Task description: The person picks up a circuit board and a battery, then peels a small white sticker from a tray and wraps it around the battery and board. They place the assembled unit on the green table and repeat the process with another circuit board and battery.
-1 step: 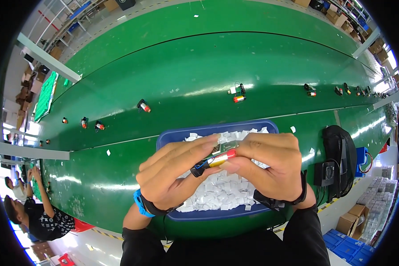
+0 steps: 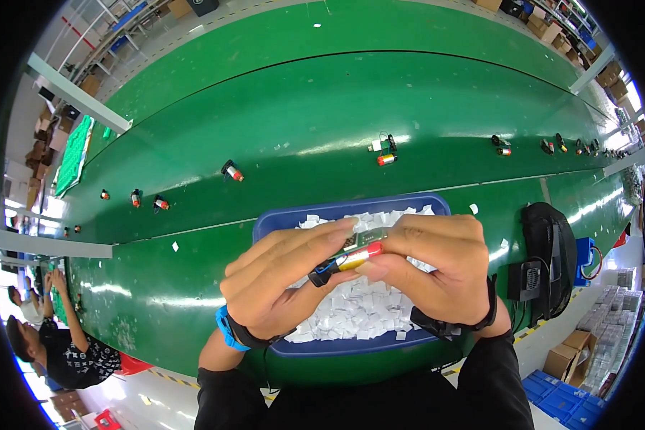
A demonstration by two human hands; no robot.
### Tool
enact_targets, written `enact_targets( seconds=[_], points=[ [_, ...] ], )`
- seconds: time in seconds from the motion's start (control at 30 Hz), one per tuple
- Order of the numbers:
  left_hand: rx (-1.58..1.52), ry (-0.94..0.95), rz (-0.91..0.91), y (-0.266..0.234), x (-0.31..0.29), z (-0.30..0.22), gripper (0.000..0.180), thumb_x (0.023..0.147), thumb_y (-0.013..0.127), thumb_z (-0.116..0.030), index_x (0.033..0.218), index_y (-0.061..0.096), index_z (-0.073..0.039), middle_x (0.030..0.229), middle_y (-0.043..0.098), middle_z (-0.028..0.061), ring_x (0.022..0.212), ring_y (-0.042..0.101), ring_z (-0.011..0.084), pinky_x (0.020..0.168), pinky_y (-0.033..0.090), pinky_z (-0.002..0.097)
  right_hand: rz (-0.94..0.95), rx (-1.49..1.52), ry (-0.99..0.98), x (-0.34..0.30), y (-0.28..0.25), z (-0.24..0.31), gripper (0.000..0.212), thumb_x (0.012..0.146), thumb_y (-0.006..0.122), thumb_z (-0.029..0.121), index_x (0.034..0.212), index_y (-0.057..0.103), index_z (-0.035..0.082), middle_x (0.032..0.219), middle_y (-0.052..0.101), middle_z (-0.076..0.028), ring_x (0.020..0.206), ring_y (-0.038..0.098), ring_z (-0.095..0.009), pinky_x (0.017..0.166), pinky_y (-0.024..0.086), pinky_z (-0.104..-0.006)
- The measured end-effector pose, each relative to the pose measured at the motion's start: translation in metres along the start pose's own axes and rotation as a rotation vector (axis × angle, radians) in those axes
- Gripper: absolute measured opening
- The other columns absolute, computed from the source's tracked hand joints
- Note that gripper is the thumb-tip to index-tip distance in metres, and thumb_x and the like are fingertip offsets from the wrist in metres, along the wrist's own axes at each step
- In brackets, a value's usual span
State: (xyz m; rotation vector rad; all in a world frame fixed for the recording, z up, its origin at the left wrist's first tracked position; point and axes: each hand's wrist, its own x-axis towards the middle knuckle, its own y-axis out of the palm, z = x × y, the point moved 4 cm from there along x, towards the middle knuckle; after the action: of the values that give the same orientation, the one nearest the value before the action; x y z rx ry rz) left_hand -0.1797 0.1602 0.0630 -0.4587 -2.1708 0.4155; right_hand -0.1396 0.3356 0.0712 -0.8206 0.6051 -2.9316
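Note:
Above a blue bin (image 2: 437, 203) full of small white paper pieces (image 2: 347, 315), both hands hold one small cylindrical battery (image 2: 351, 259). It has a yellow and red wrap, a black end part and thin blue wire at its left end. My left hand (image 2: 279, 276) pinches it from the left, near the black end. My right hand (image 2: 441, 269) grips the red end, thumb below and fingers above. Along the battery's upper side lies a clear, flat piece (image 2: 371, 236), also between the fingers; its exact kind cannot be made out.
Across the green surface beyond the bin lie several similar batteries with black parts, one (image 2: 387, 160) straight ahead, another (image 2: 233, 172) farther left. A black bag (image 2: 548, 258) and a black box-shaped device (image 2: 524, 281) are at right. A co-worker (image 2: 64, 344) works at far left.

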Motion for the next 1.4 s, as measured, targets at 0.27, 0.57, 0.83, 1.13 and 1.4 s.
enact_targets(
  seconds=[0.27,0.57,0.83,1.13,1.4],
  points=[
    [-0.103,-0.12,-0.036,0.006,-0.002,0.005,0.037,0.074,0.083,-0.002,0.107,0.068,0.005,0.103,0.073,0.0183,0.088,0.073,0.025,0.074,0.057,0.0294,-0.033,-0.073,-0.063,0.003,-0.003,-0.005,0.022,0.081,0.079,0.006,0.097,0.068,-0.006,0.078,0.069,-0.013,0.06,0.066,-0.015,0.053,0.047,-0.0233],
    [-0.158,-0.198,-0.121,0.011,-0.003,0.005,0.039,0.076,0.082,-0.001,0.11,0.066,0.006,0.105,0.072,0.0195,0.093,0.073,0.0241,0.079,0.057,0.0293,-0.188,0.084,-0.124,-0.005,-0.004,-0.006,0.033,0.08,0.075,-0.007,0.108,0.057,-0.01,0.1,0.069,-0.02,0.078,0.072,-0.019,0.066,0.057,-0.0264],
    [-0.149,-0.194,-0.105,0.015,-0.001,0.006,0.039,0.074,0.084,-0.003,0.109,0.067,0.005,0.106,0.072,0.0203,0.092,0.073,0.0256,0.078,0.057,0.0293,-0.131,0.218,-0.061,-0.004,-0.006,-0.011,0.029,0.084,0.07,-0.009,0.11,0.058,-0.008,0.101,0.066,-0.021,0.069,0.069,-0.018,0.059,0.055,-0.0228],
    [0.316,-0.003,0.129,0.015,0.009,-0.012,0.039,0.076,0.081,0.001,0.111,0.063,0.006,0.104,0.071,0.0251,0.096,0.072,0.03,0.084,0.057,0.0354,-0.112,0.472,0.19,-0.007,-0.008,-0.014,0.019,0.087,0.067,-0.008,0.102,0.055,-0.006,0.096,0.063,-0.017,0.058,0.062,-0.011,0.049,0.051,-0.0228],
    [0.203,-0.028,-0.034,0.022,0.003,-0.01,0.04,0.075,0.081,-0.003,0.113,0.068,-0.003,0.114,0.071,0.0126,0.083,0.073,0.0198,0.067,0.057,0.0263,-0.22,0.543,0.306,-0.009,-0.011,-0.01,0.024,0.085,0.071,-0.006,0.103,0.055,-0.005,0.091,0.066,-0.015,0.06,0.063,-0.011,0.049,0.051,-0.0226]
  ],
)
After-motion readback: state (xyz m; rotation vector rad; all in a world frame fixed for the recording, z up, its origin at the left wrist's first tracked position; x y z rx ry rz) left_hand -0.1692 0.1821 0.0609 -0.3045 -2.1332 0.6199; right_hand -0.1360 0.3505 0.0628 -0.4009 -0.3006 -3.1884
